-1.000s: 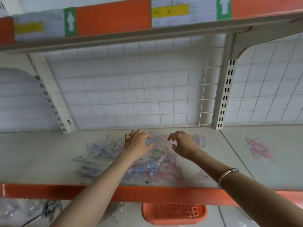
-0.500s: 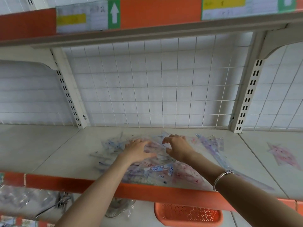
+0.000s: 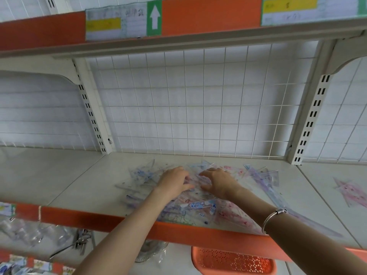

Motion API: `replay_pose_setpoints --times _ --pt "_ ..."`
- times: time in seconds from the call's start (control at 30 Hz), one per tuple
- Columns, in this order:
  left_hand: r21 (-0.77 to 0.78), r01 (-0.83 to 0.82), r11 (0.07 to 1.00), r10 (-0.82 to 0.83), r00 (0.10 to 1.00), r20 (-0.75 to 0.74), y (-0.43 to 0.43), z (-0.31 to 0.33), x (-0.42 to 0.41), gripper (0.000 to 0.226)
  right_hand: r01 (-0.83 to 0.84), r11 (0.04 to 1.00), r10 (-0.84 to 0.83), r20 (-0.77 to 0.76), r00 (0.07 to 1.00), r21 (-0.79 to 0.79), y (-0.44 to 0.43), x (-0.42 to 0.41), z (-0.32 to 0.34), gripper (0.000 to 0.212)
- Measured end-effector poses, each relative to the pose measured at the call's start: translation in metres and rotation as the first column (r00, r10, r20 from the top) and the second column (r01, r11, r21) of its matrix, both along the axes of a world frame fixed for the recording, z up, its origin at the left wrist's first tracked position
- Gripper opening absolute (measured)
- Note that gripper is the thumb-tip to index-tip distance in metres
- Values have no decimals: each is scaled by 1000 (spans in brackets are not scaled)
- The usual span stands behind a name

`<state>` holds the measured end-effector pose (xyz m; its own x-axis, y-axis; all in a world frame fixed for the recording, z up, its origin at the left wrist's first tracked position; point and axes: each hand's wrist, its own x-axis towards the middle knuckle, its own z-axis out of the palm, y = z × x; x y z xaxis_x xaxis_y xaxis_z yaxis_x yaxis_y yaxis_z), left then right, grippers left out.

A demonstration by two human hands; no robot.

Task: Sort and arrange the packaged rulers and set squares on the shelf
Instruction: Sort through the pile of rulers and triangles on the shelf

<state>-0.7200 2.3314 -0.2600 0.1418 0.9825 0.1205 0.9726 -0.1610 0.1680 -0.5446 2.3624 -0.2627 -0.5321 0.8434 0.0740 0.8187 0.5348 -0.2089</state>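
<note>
I see the loose pile of packaged rulers and set squares (image 3: 198, 207) on the middle bay of the shelf (image 3: 79, 175). It reaches from near the back to the front edge. My view puts both hands on the far part of that pile. The left hand (image 3: 173, 180) lies on the packs with its fingers bent down. The right hand (image 3: 217, 181) is just beside it, fingers spread and bent, tips on the plastic. I cannot tell whether either hand pinches a pack or only rests there. A metal bracelet (image 3: 273, 217) sits on the right forearm, above the pile's near right corner.

Behind the pile stands a white wire grid (image 3: 198, 106), close to the farthest packs. A slotted upright (image 3: 93, 116) rises behind and to the left of the pile, and another upright (image 3: 311, 120) behind and to the right. Above the pile hangs the upper shelf (image 3: 178, 42), with a paper label (image 3: 119, 22) on its orange front.

Some purple set squares (image 3: 264, 177) fan out from the pile's right side. Further right of the pile, well apart, lies one pink pack (image 3: 351, 191). Left of the pile the shelf surface is bare. The pile's near edge meets the orange front strip (image 3: 89, 217), and a few packs overlap it. Below the pile, one level down, is an orange basket (image 3: 232, 261).
</note>
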Motion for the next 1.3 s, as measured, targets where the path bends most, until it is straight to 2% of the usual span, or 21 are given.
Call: replay_pose_setpoints --times 0.07,0.17,0.3,0.47,0.57,0.63,0.83,0.97,1.17,1.3 --pt "35 1 999 -1 1000 6 -1 0 2 33 5 1000 -5 21 1000 -10 0 -1 -2 52" --pt "30 -10 1000 8 999 44 0 -1 -1 31 -9 1000 9 26 1000 0 1 -1 -5 44" --pt "19 -33 999 28 975 220 0 -3 -8 28 -20 1000 21 -73 997 12 1 0 -6 29" --pt "61 4 998 -23 951 307 0 -6 -11 30 -8 1000 7 -159 987 -8 -3 -1 -2 31" --pt "134 40 990 -80 947 310 0 -5 -5 28 -30 997 7 -294 956 -74 -4 -3 -1 39" --pt "187 55 981 -110 949 296 2 -2 2 24 -37 996 4 -360 933 -84 -2 -3 0 36" --pt "251 58 966 -113 971 211 12 2 9 29 161 985 -173 -426 888 -63 12 19 2 34" --pt "157 23 987 -50 985 167 23 0 10 42 285 956 -288 -416 863 -70 19 38 3 35" --pt "-100 29 995 -25 999 47 50 0 21 78 327 939 -338 -437 834 -101 21 54 4 32" --pt "-264 -1 965 -10 999 -41 66 2 26 91 351 930 -359 -457 814 -106 21 60 2 31"
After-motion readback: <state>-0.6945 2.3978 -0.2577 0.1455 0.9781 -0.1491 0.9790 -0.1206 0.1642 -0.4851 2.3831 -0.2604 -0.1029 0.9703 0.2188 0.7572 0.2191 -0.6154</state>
